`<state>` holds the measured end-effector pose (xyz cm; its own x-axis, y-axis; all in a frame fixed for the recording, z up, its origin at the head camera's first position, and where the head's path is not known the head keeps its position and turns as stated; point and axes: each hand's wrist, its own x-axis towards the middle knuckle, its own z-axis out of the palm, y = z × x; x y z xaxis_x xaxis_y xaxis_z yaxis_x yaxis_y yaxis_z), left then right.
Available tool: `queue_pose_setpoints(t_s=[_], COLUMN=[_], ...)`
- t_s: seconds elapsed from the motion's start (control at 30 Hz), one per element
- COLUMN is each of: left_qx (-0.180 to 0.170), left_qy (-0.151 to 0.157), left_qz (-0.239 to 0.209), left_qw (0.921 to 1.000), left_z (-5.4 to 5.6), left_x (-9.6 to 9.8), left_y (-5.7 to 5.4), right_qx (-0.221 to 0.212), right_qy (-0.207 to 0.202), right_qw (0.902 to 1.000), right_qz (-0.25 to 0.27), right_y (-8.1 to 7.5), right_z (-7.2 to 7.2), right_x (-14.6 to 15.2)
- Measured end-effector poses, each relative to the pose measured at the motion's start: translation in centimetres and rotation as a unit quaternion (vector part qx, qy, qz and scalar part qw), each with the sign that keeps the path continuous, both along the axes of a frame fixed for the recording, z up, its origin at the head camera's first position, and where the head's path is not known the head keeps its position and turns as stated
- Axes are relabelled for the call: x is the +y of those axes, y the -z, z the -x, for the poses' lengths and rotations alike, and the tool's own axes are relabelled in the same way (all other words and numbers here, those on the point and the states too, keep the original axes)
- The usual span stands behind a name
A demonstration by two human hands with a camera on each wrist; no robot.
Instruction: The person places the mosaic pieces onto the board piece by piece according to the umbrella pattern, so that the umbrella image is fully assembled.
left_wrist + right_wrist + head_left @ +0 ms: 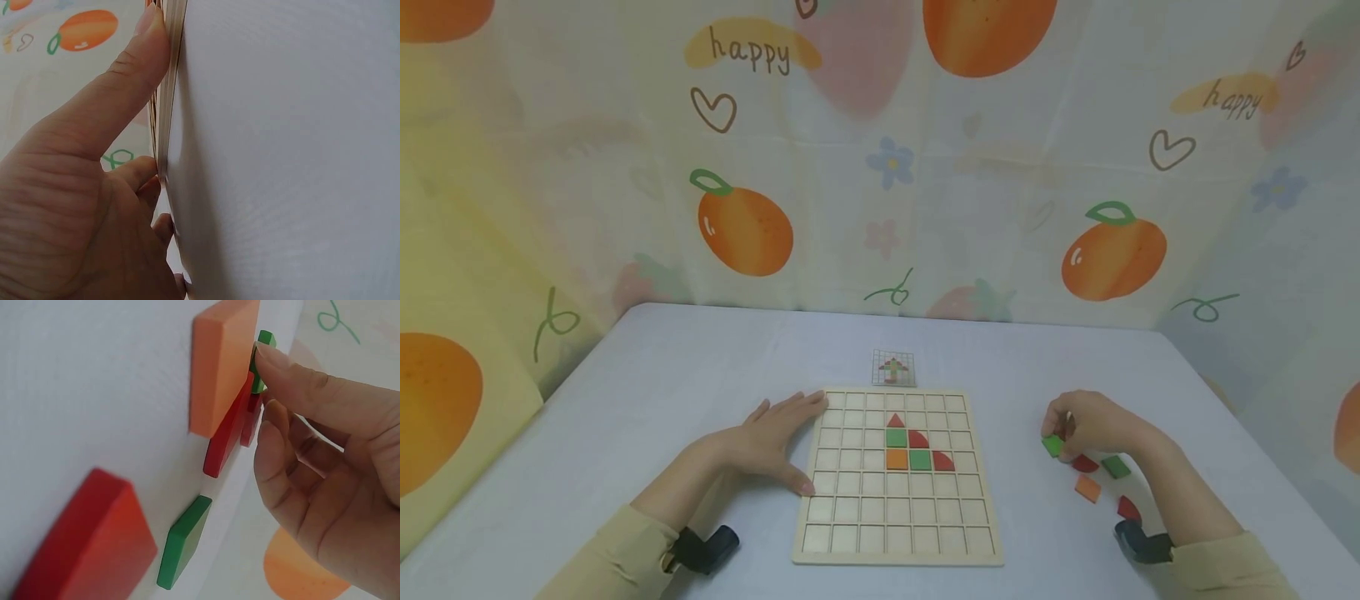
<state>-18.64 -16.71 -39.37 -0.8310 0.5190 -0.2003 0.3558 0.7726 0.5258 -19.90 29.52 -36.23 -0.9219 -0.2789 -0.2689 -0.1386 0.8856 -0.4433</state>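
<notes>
My left hand [766, 442] rests at the left side of a light wooden grid board [850, 537], fingers spread, thumb and fingertips on its edge. On the board sit a red triangle [896, 421], an orange square [897, 459], two green squares, one of them a green square [919, 460] in the lower row, and two red quarter-circles. To the right of the board, my right hand [1097, 423] pinches a green square tile [1052, 447] between thumb and fingers. In the right wrist view this green tile [267, 339] shows past the thumb tip.
Near the right hand lie loose pieces: a red piece [1086, 464], a green square [1116, 467], an orange square [1087, 488] and a red quarter-circle [1128, 509]. A small pattern card [893, 368] lies behind the board. A printed cloth [827, 208] hangs behind the white table.
</notes>
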Motion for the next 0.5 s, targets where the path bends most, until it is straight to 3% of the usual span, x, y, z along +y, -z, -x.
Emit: queue_pose_setpoints(t_s=[0.2,0.5], left_qx=[-0.003,-0.001], left_qy=[-0.001,-0.001], left_qz=[-0.006,-0.002], left_qw=[1.0,1.0], left_z=[-0.03,0.0], left_x=[-0.03,-0.02], left_y=[0.05,0.05], right_qx=[0.003,-0.009], right_qy=[0.006,-0.025], right_qw=[1.0,0.9996], right_qz=[-0.005,0.005], right_y=[0.25,0.54], right_z=[0.04,0.3], right_x=[-0.19,-0.51])
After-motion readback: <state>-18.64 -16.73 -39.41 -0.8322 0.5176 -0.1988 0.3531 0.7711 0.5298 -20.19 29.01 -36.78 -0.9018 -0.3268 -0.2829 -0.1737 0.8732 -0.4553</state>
